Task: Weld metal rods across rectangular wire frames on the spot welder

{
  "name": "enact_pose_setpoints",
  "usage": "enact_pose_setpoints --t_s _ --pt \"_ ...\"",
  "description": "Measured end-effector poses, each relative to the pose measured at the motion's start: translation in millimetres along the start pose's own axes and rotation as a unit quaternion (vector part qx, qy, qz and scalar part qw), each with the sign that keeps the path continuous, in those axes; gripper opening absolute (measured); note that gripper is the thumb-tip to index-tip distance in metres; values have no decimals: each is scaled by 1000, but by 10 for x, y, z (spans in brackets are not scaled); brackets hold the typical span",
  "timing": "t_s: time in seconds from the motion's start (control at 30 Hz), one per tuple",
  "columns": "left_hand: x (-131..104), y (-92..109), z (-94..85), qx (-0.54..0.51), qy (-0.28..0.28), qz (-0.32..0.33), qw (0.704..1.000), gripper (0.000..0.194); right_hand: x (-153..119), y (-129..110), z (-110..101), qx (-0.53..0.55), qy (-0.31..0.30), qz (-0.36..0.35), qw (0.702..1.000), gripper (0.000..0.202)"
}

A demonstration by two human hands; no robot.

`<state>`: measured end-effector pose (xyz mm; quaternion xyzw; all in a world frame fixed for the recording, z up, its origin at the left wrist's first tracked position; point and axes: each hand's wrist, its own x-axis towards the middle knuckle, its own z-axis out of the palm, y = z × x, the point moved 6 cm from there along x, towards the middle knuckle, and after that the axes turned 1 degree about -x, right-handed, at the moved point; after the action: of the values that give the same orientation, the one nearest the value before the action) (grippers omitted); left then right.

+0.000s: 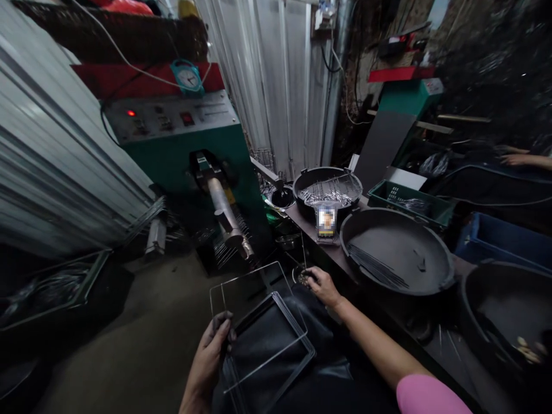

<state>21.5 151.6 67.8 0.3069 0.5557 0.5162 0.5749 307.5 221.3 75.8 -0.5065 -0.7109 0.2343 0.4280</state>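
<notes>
My left hand [218,336] is closed on the left side of a rectangular wire frame [281,265], which is tilted above my lap. A stack of similar wire frames [297,328] rests on the dark apron [334,359] over my legs. My right hand [321,284] has its fingers pinched around a thin metal rod [303,250] that points upward, over a small round container [298,275]. Just beyond the held frame, the metal arm of a green machine [222,207] reaches toward me.
Along the right bench stand a black basin of wire pieces [328,184], a wide basin with thin rods [397,247], another basin [509,299], a green basket [409,204] and a blue bin [509,238]. A crate [92,279] lies at left. Another person's hand [517,158] shows far right.
</notes>
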Motion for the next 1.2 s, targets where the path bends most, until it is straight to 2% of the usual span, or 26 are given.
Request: enact_pose_setpoints --t_s 0.1,0.2,0.3,0.37,0.6,0.93,1.2 --pt "67 25 79 -11 3 22 1000 32 20 -497 -19 2 -119 -79 990 25" --pt "151 88 209 -25 -20 40 999 28 -98 -924 177 -15 -257 -148 955 48" --pt "183 137 269 -45 -31 36 998 29 -264 -1143 413 -60 -360 -175 914 64" --pt "162 161 271 -44 -36 35 998 29 -335 -1195 514 -90 -393 -176 898 68" --pt "75 176 215 -31 -39 61 997 26 -356 -1239 593 -153 -412 -162 883 55" --pt "108 167 243 -59 -29 53 996 32 -316 -1264 537 -173 -412 -152 882 50" --pt "203 158 266 -78 -32 59 995 30 -223 -1285 538 -230 -381 -171 879 42"
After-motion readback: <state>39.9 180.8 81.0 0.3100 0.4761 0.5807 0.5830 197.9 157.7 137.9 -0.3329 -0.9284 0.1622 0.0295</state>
